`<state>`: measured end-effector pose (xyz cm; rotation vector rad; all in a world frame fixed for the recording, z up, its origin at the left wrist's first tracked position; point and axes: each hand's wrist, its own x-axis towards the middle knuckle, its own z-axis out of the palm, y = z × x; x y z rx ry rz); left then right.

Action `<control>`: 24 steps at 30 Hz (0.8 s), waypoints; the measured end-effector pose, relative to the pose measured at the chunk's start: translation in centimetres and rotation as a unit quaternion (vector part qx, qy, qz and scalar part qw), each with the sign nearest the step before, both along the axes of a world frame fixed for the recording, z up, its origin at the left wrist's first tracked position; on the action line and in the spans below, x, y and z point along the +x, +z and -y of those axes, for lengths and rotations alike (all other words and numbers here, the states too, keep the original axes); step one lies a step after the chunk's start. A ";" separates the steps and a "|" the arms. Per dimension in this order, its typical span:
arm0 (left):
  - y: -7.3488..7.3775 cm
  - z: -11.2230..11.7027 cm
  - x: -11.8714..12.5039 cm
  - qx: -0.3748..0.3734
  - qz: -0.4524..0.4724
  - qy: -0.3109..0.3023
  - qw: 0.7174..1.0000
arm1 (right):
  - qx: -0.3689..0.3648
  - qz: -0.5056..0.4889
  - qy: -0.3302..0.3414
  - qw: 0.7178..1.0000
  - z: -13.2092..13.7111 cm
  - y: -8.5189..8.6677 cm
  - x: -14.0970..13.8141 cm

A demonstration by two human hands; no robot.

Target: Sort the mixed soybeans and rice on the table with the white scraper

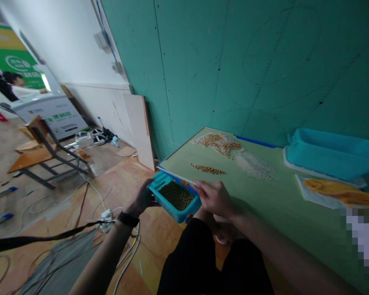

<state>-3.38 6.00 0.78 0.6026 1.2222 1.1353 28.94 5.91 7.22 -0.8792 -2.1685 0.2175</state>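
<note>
The left hand (143,200) is wrapped around one end of a small blue box (169,209). Its fingers are closed on the box and hold it up in the air. The box is full of little green beans (176,195). It sits just under the near edge of the table (273,196), close to the left corner.

The right hand (214,198) rests on that same edge, right above the box. Its fingers are curled. I cannot tell if they pinch a bean or just lie there.

I think the good way to do this is to hold the box flat and snug against the table edge, so there is no gap for a bean to fall through. The box looks quite full, so tipping it could spill beans on the floor. The right hand should move slowly and push only a few beans at a time.

The box touches the left palm and is just below the right fingers, so both hands are close to it.

A short row of yellow beans (208,169) lies near the left edge of the table. More yellow beans (223,143) and white grains (254,165) lie by the far edge. A big blue tray (332,157) and a yellow cloth (341,192) are at the right side, well apart from the hands.
</note>
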 end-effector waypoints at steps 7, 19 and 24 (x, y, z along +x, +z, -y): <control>1.0 0.6 1.8 -0.029 -0.010 0.000 1.000 | -0.021 -0.062 -0.124 0.990 -1.3 0.4 0.7; 0.6 2.3 4.5 -0.047 -0.011 -0.003 0.999 | -0.052 -0.006 -0.227 0.973 -4.1 0.7 1.8; 1.1 2.3 4.8 -0.048 -0.014 0.003 0.999 | -0.049 -0.009 -0.233 0.971 -4.2 0.6 1.7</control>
